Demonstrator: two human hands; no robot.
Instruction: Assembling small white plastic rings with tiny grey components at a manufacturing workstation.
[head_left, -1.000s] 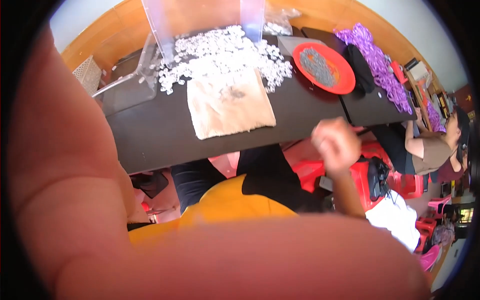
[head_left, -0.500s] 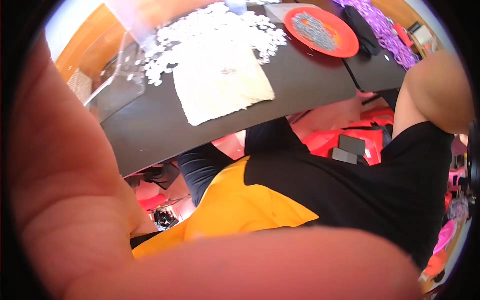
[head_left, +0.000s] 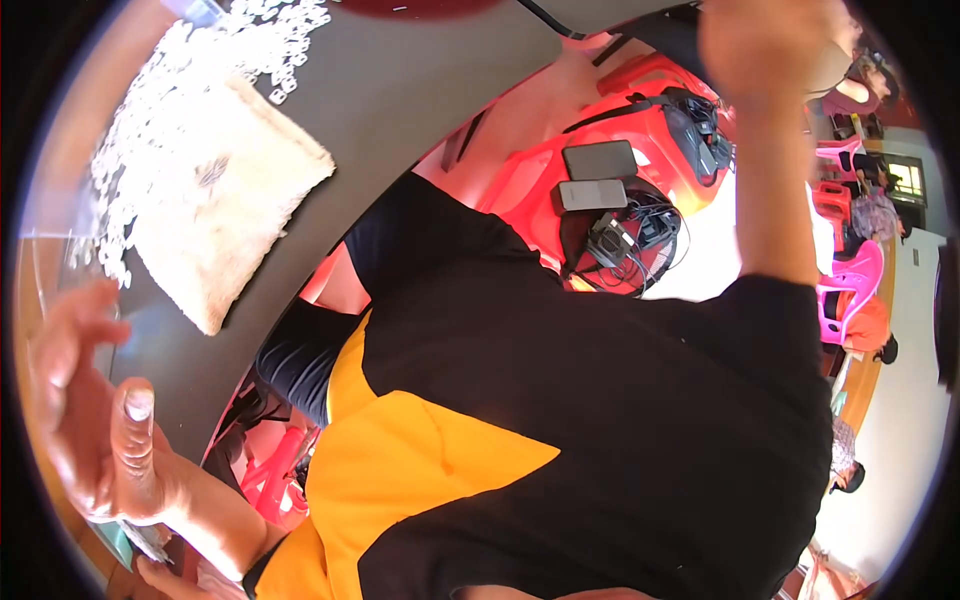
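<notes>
My left hand (head_left: 100,430) is raised at the left, beside the dark table edge. Its thumb and fingers are spread, and nothing shows in them. Close by on the dark table (head_left: 400,100) lies a cream cloth (head_left: 225,200) with a small dark mark. Many small white pieces (head_left: 210,70) are heaped along its far side; their exact kind is too small to tell. My right hand (head_left: 770,50) is up at the top right, away from the table. It is blurred, and its fingers cannot be made out.
Right of the table stands a red plastic stool (head_left: 530,190) bearing two phone-like slabs (head_left: 600,158), a dark bag (head_left: 700,130) and tangled black cables (head_left: 640,235). Part of a red plate (head_left: 410,6) shows at the top edge. Several people and a pink chair (head_left: 850,285) are farther right.
The view has turned, shifting the cloth and white pieces leftward. The hand that filled the left and lower edge has drawn back from the camera. My right arm now stretches to the top right.
</notes>
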